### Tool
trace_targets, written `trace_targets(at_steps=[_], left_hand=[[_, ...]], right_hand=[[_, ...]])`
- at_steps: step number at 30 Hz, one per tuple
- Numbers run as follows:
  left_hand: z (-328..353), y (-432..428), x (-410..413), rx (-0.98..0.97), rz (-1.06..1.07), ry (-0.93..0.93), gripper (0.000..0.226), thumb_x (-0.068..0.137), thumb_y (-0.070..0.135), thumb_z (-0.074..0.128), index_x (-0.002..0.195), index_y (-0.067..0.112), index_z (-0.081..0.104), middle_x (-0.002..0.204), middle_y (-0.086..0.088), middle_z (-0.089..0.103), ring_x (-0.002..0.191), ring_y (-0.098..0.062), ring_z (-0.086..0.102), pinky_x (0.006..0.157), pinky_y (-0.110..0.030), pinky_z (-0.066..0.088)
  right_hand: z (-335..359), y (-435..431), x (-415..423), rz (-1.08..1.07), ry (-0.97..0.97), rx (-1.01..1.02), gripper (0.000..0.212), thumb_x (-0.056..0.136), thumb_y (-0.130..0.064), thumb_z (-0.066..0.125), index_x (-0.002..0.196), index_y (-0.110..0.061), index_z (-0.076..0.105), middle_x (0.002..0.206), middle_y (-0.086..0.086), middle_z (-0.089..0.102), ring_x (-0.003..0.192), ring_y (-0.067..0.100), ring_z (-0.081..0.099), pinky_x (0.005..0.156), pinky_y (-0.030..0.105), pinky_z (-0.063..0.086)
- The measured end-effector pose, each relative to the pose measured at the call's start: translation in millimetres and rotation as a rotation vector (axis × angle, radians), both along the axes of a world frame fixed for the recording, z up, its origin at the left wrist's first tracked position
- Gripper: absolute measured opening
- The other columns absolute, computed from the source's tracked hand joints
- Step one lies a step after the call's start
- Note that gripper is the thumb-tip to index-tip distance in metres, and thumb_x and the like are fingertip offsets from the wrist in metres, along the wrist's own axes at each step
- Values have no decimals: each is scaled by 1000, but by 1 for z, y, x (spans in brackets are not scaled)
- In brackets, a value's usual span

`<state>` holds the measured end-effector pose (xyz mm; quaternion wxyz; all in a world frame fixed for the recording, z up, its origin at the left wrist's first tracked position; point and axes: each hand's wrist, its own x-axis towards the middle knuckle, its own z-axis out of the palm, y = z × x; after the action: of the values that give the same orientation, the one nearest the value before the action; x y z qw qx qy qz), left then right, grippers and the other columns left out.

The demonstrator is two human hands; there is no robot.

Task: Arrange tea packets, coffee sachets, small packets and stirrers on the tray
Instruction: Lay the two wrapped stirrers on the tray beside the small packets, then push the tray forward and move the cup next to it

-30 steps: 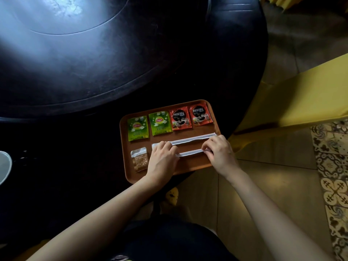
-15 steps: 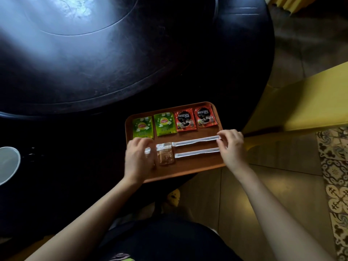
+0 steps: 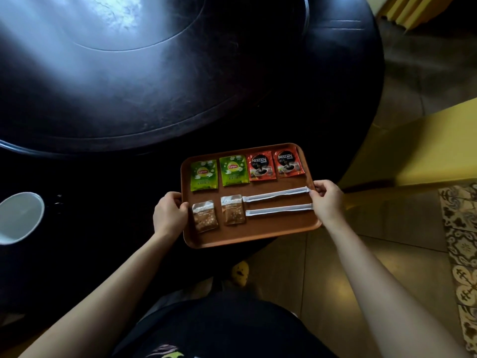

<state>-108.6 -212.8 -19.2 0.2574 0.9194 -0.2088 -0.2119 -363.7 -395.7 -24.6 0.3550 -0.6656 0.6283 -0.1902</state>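
An orange-brown tray (image 3: 253,236) lies at the near edge of a dark round table. Its far row holds two green tea packets (image 3: 204,175) (image 3: 233,170) and two red coffee sachets (image 3: 261,165) (image 3: 287,163). Below them sit two small brown packets (image 3: 205,219) (image 3: 233,210) and two white paper-wrapped stirrers (image 3: 276,195) (image 3: 280,210), lying parallel. My left hand (image 3: 169,214) grips the tray's left rim. My right hand (image 3: 326,200) grips the right rim, its fingers touching the stirrers' right ends.
The black round table (image 3: 154,99) has a raised centre disc. A white cup (image 3: 18,217) stands at the left. A yellow chair (image 3: 423,151) is to the right over tiled floor. The tray's near right corner overhangs the table edge.
Both hands left the stirrers and packets and moved outward to grip the tray's two side rims. The left small packet, covered before, now lies beside the second one.
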Motion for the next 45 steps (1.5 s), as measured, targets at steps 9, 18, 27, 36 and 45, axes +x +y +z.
trace_targets(at_steps=[9,18,27,36,45], left_hand=[[33,24,24,-178,63,-16,23,84,12,59,106,9,63,99,-9,68,85,-15,58,77,-29,45],[58,37,111,-344,303,152,33,74,9,60,106,15,67,103,-8,72,94,-19,66,90,-42,53],[79,43,227,-394,349,235,39,58,12,67,97,15,72,94,-8,74,90,-24,68,88,-46,55],[76,35,320,-369,299,200,36,65,14,70,101,17,71,100,-5,74,93,-17,67,90,-38,54],[61,20,371,-357,200,150,31,74,3,58,97,18,72,92,0,73,86,-12,65,87,-33,54]], right_hand=[[17,13,31,-71,-227,-56,20,90,-8,52,108,-7,59,112,13,61,100,19,56,86,36,51],[30,6,140,-100,-271,-63,18,85,-12,58,103,-12,63,94,-3,59,88,12,57,76,25,48],[42,15,271,-54,-255,-24,16,83,-9,59,98,-7,64,103,12,68,92,21,62,87,36,54],[47,18,355,4,-136,-105,14,82,-4,58,95,-1,64,108,18,63,98,29,60,86,32,46],[42,12,394,-2,-48,-173,12,84,-3,57,95,-1,62,111,19,60,99,31,59,82,30,44]])
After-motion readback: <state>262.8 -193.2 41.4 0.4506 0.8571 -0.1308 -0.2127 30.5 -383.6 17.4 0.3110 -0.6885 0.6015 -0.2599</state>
